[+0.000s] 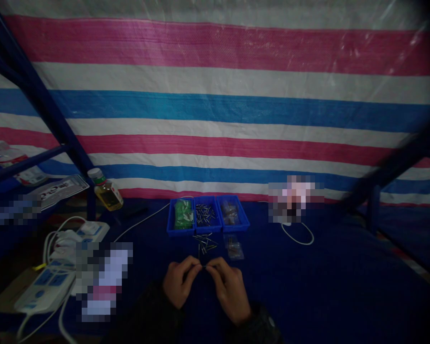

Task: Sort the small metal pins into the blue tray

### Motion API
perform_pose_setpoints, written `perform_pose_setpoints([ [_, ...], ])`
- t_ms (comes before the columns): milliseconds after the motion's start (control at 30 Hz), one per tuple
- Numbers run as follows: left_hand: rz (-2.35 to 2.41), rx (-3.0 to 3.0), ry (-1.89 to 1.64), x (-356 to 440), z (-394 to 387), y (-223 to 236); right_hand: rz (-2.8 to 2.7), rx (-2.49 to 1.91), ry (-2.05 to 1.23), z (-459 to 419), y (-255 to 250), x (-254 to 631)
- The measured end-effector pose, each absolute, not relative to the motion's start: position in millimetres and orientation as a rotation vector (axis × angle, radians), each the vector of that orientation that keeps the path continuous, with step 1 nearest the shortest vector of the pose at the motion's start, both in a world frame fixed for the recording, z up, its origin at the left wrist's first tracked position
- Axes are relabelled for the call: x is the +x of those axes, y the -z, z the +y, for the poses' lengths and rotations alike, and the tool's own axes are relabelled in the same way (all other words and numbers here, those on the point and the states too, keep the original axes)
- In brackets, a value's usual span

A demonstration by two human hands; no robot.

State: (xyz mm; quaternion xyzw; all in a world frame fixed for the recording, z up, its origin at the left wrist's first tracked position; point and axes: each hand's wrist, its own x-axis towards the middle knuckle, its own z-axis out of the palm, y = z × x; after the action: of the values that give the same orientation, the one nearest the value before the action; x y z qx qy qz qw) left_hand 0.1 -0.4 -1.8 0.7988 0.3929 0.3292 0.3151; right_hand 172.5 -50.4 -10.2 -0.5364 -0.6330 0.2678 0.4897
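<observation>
Your left hand (176, 283) and right hand (231, 287) both pinch a small dark piece (204, 266) (too tiny to identify) just your side of the loose metal pins (205, 248), and so slight a grip could let it drop onto the dark tabletop (308, 286).

Trays (208, 229) block ahead; room beside right hand (231, 286).

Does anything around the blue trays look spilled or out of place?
Perhaps the loose pins: they lie scattered in front of the middle tray, which holds similar ones. Small bags also lie outside the right tray, which holds similar bags. Both may be there on purpose.
</observation>
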Motion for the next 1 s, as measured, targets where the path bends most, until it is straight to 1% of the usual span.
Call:
perform_pose_setpoints([
  [200,0.996,2.150,-0.863,1.9,-1.8,-0.1,-1.566,-1.331,-0.592,-49.1,11.7,172.9],
  [433,1.078,2.089,-0.903,1.6,-1.2,-2.6,-1.507,-1.304,-0.596,-51.0,11.7,173.5],
  [867,1.012,2.110,-0.898,0.2,-0.6,-2.5,-1.538,-1.292,-0.600,-50.6,7.8,173.5],
  [1000,1.057,2.090,-0.919,0.7,-0.8,-3.2,-1.530,-1.311,-0.607,-51.1,9.3,172.9],
])
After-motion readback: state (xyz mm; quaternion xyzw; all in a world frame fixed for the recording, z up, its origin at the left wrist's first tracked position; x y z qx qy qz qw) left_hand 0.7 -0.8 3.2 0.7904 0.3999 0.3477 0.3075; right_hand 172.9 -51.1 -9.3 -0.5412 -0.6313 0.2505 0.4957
